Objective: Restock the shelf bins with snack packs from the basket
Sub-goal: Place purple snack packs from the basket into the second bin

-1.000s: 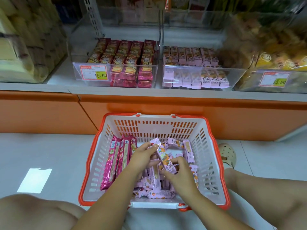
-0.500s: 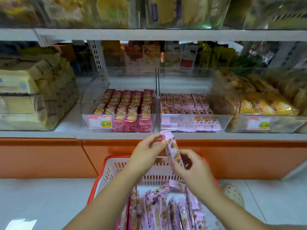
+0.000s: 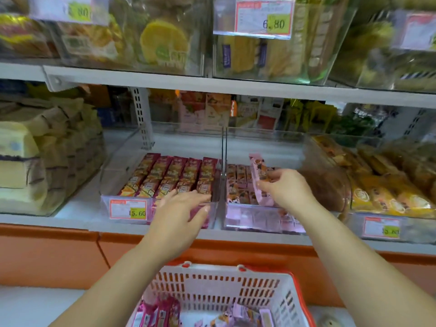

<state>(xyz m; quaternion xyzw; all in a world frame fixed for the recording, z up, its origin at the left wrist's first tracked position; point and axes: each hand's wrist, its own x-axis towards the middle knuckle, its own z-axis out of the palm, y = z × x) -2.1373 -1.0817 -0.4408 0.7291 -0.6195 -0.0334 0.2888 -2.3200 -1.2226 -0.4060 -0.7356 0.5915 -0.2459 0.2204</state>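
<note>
Fingers (image 3: 279, 173) of the right hand (image 3: 286, 192) curl with the thumb round one pink snack pack (image 3: 257, 169), pinching its lower half.

Pack: long, narrow, flat bar shape. Pale pink glossy film wrapper, printed with orange and dark brown patches, crimped end on top. It stands tilted, upper end leaning back and to the left, lower end pointing down to the front of the bin. The upper half sticks out above the fingers; the lower end shows just under the thumb.

Location: held over the right-hand bin (image 3: 259, 220), a clear hard plastic box on the lower shelf. Below it, matching pink packs (image 3: 238, 185) lie in neat rows.

Left hand (image 3: 179, 213): palm down, fingers straight and slightly apart, holding nothing. Fingertips are at the front rim of the left-hand bin (image 3: 106, 199), near the divider between the bins. Contact with the rim: cannot tell.

Left-hand bin: clear plastic, dark red packs (image 3: 174, 175) in five columns, price tag (image 3: 128, 209) reading 15.60 on its front.

Basket (image 3: 226, 286) below the arms: white slotted plastic wall, red rim, more pink and dark pink packs inside.
</note>
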